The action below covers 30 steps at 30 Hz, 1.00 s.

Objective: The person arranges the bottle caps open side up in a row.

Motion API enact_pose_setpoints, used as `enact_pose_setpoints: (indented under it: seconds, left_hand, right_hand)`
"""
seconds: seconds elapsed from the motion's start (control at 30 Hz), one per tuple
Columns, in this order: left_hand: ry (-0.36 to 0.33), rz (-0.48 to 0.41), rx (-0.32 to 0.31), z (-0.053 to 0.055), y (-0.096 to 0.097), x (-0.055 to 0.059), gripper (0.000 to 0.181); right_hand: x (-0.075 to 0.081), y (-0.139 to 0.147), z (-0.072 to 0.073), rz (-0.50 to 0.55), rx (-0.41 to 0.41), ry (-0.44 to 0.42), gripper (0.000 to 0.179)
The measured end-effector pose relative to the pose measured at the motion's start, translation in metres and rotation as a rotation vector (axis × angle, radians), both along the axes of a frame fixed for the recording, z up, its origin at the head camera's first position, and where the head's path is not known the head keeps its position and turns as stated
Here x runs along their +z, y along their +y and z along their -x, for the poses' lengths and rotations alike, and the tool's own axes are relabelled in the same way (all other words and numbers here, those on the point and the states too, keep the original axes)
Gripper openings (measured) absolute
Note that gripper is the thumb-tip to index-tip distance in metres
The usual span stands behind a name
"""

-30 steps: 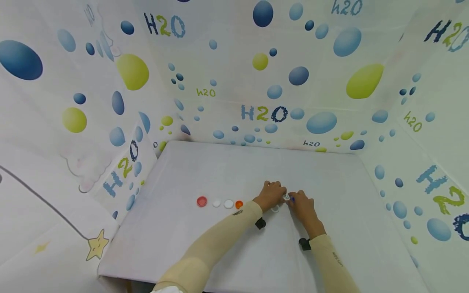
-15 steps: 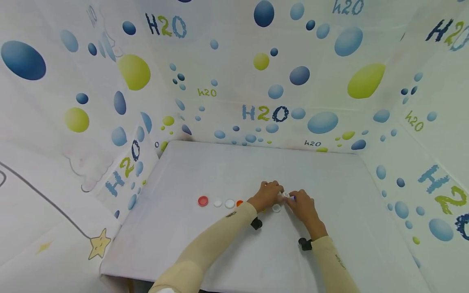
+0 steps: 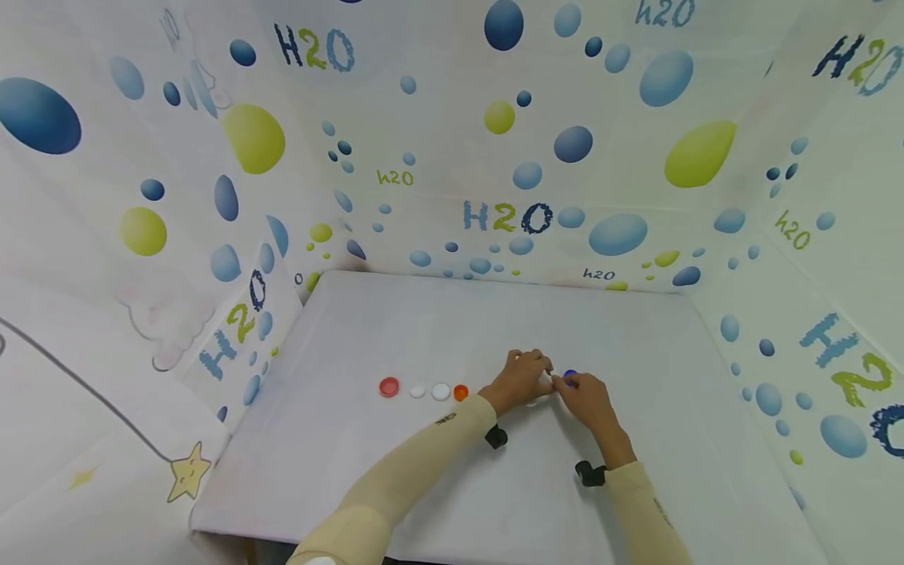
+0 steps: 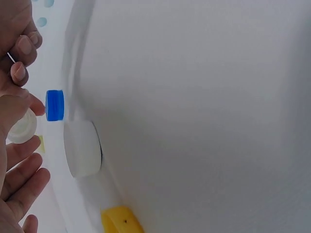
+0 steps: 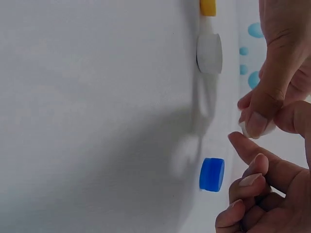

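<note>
Above the white cloth, my left hand point(image 3: 521, 378) pinches a small translucent white bottle cap point(image 4: 22, 127) between thumb and finger. Its other fingers point(image 4: 30, 184) spread loosely below in the left wrist view. My right hand point(image 3: 586, 400) meets it there, thumb and index at the same cap, its remaining fingers curled in. The right index tip lies right at the cap in the right wrist view. A blue bottle cap point(image 5: 212, 174) stands on the cloth just beyond the right hand. Near the left hand sit a white cap point(image 4: 82, 149) and a yellow cap point(image 4: 121, 221).
To the left of the hands runs a row on the cloth-covered table point(image 3: 339, 463): a red cap point(image 3: 389, 387), a small white cap point(image 3: 417, 391), a larger white cap point(image 3: 441, 391) and an orange cap point(image 3: 461, 392). Patterned curtain walls point(image 3: 530, 118) enclose the table.
The right hand has drawn slightly down, and the blue cap shows more fully behind it. Both hands stay together at the white cap, which their fingers now cover more in the head view.
</note>
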<state>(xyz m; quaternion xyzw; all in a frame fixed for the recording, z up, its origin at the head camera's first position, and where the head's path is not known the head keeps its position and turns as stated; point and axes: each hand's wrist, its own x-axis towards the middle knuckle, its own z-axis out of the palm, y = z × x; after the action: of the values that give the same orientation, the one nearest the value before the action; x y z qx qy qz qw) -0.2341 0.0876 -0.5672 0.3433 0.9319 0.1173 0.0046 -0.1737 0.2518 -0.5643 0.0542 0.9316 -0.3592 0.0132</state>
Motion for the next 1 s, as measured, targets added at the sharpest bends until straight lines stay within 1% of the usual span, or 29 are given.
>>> enact_pose_setpoints:
  seconds: [0.13,0.27,0.4,0.53,0.77,0.9,1.0]
  left_hand:
    - [-0.027,0.027,-0.015,-0.004,0.003,0.004,0.034]
    - [-0.034,0.065,-0.037,-0.005,0.006,0.008,0.032]
    - [-0.045,0.089,-0.046,-0.007,0.008,0.006,0.033]
    - [-0.037,0.107,-0.055,-0.008,0.007,0.004,0.036]
    - [-0.031,0.110,-0.077,-0.009,0.006,0.002,0.038]
    - [-0.033,0.118,-0.086,-0.010,0.007,0.002,0.036]
    - [-0.033,0.140,-0.090,-0.010,0.009,0.001,0.036]
  right_hand:
    - [-0.001,0.003,-0.006,0.011,-0.021,-0.032,0.049]
    - [-0.002,0.006,-0.011,0.015,-0.020,-0.027,0.052]
    - [-0.004,0.009,-0.012,0.014,-0.011,-0.004,0.049]
    - [-0.008,0.012,-0.013,0.019,0.007,0.026,0.045]
    - [-0.013,0.017,-0.017,0.041,0.088,0.063,0.036]
    - [-0.013,0.018,-0.020,0.026,0.148,0.090,0.031]
    - [-0.014,0.019,-0.021,0.009,0.178,0.079,0.030]
